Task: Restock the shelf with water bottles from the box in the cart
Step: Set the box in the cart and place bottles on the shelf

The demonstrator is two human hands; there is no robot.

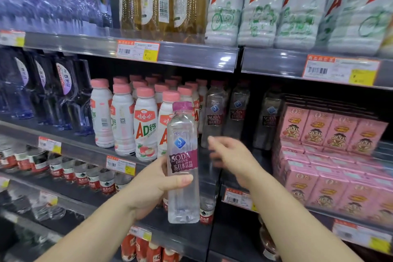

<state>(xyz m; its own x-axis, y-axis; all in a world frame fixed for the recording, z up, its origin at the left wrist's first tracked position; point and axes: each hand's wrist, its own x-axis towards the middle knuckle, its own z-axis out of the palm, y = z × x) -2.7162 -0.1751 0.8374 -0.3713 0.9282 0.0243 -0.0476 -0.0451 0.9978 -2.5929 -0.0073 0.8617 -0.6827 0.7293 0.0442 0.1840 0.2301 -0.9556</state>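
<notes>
Left hand (156,183): grasps a clear soda water bottle (183,164) around its middle, thumb across the front just under the purple label, fingers hidden behind it.
Soda water bottle: upright, tilted slightly, purple cap on top, held in the air in front of the middle shelf (85,147) and not resting on anything.
Right hand (230,156): released, fingers loosely spread and motion-blurred, just to the right of the held bottle and apart from it; it holds nothing.
Shelved soda bottles (214,112): three of the same clear purple-labelled bottles stand on the middle shelf behind the right hand, with a bare dark gap of shelf in front of them.
White AD bottles (145,125): rows with pink caps stand left of the soda bottles on the same shelf; the held bottle covers part of the one farthest right.
Pink cartons (331,132): stacked multipacks with a cartoon face fill the bay to the right.
Upper shelf (191,55): large white AD packs at right, amber bottles in the centre, blue-tinted bottles at left.
Lower shelf: red-labelled water bottles (91,178) in a row.
Price tags (137,50): orange and yellow, clipped along the shelf edges.
</notes>
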